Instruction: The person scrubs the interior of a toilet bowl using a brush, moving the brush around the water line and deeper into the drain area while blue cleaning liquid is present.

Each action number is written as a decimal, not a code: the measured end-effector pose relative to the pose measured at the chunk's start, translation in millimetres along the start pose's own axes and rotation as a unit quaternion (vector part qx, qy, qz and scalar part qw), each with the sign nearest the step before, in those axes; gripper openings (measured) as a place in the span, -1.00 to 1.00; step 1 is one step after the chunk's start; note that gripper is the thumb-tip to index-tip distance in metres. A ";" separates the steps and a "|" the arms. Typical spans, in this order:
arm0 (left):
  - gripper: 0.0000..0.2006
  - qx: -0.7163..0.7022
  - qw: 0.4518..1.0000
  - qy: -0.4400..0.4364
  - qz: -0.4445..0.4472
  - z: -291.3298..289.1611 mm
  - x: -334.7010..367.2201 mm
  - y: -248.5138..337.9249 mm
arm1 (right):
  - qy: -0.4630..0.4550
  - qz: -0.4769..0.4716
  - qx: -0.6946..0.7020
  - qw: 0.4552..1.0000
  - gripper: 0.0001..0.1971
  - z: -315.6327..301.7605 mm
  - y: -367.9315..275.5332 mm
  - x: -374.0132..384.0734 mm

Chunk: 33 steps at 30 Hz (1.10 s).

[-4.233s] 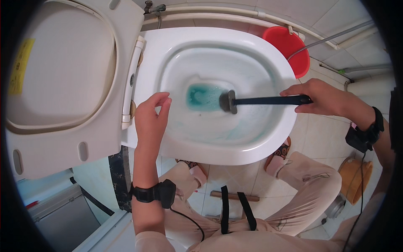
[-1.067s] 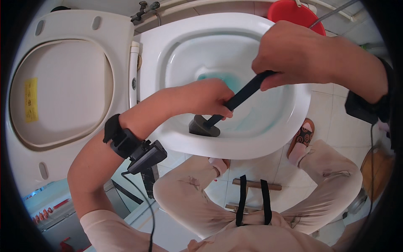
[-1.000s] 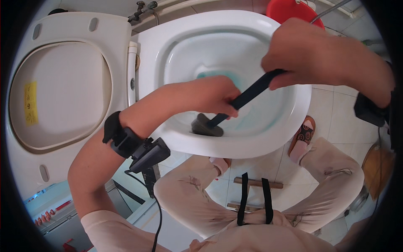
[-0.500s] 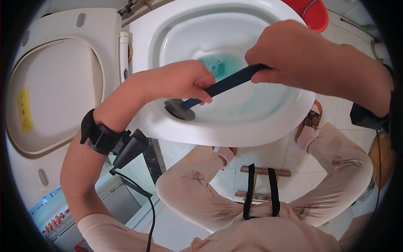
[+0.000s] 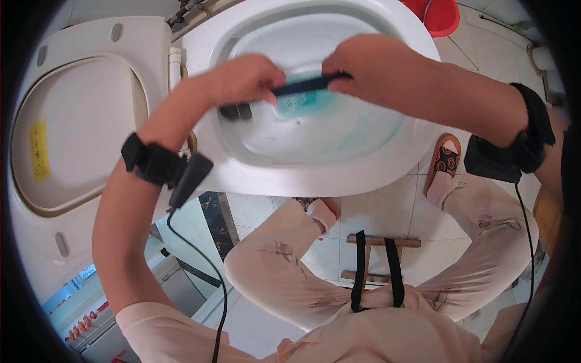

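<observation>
A toilet brush with a dark blue handle (image 5: 305,86) lies nearly level across the white toilet bowl (image 5: 321,180). My left hand (image 5: 249,77) is closed round the handle near the brush end, slightly blurred. Farther along, toward the other end, my right hand (image 5: 369,65) grips the same handle. The grey brush head (image 5: 236,112) is at the bowl's left inner side, partly hidden by my left forearm. Below the handle sits blue-green water (image 5: 295,105) with bubbles, and bluish streaks mark the bowl's right wall.
To the left stands the pale toilet lid and seat (image 5: 78,136) with a yellow sticker. A red bucket (image 5: 439,17) is at the far right. Cables hang from black devices on both forearms. Under me is a wooden stool (image 5: 378,242) on the tiled floor.
Both hands have carried the brush away from me; its head has moved from the near rim to the bowl's left inner side. The handle has become more level.
</observation>
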State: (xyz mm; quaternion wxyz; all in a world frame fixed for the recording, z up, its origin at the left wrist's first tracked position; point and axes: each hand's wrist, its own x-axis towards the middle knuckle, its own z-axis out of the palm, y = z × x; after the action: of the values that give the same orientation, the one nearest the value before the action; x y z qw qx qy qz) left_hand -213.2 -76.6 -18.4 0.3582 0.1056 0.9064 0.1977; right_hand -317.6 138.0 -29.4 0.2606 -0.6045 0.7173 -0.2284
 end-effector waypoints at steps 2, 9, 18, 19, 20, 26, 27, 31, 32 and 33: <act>-0.79 -0.091 0.995 -0.031 0.020 30.3 -0.7 19.9 | -0.159 0.037 -0.019 0.986 -0.85 -12.8 -11.1 -7.8; -0.82 -0.074 0.993 0.091 -0.028 -14.3 -21.4 17.1 | -0.075 0.027 0.005 0.997 -0.80 -29.8 -27.4 -0.3; -0.76 -0.245 0.809 0.503 -0.181 -89.2 -32.9 62.3 | -0.025 0.065 -0.077 0.995 -0.83 -24.8 -30.2 7.5; -0.73 -0.270 0.785 0.542 -0.127 -90.7 -42.7 61.7 | 0.001 0.060 -0.066 0.996 -0.86 -21.4 -41.2 5.7; -0.73 -0.274 0.784 0.544 -0.119 -81.7 -44.6 54.5 | 0.001 0.067 -0.073 0.995 -0.86 -18.1 -45.1 -0.9; -0.74 -0.531 0.552 0.641 -0.043 6.5 -71.5 65.2 | -0.122 0.082 -0.067 0.987 -0.83 -19.0 -84.0 -22.0; -0.75 -0.546 0.528 0.648 -0.060 22.1 -75.2 69.3 | -0.094 0.087 -0.047 0.991 -0.80 -13.7 -75.5 -15.2; -0.79 -0.554 0.492 0.658 -0.133 70.5 -87.6 75.0 | 0.053 0.109 0.029 0.992 -0.79 9.9 -25.9 9.1; -0.80 -0.579 0.446 0.668 -0.138 88.8 -99.6 67.5 | 0.080 0.108 0.013 0.991 -0.82 4.7 -35.2 19.3; -0.80 -0.575 0.448 0.670 -0.139 98.8 -101.4 66.7 | 0.123 0.094 0.048 0.987 -0.84 10.8 -28.7 20.8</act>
State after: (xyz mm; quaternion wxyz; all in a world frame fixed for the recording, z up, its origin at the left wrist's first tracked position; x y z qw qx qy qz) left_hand -68.5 -22.4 6.4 -0.3583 -0.4172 0.5470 0.6311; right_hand -291.9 112.6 -21.2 0.2192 -0.4890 0.7856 -0.3093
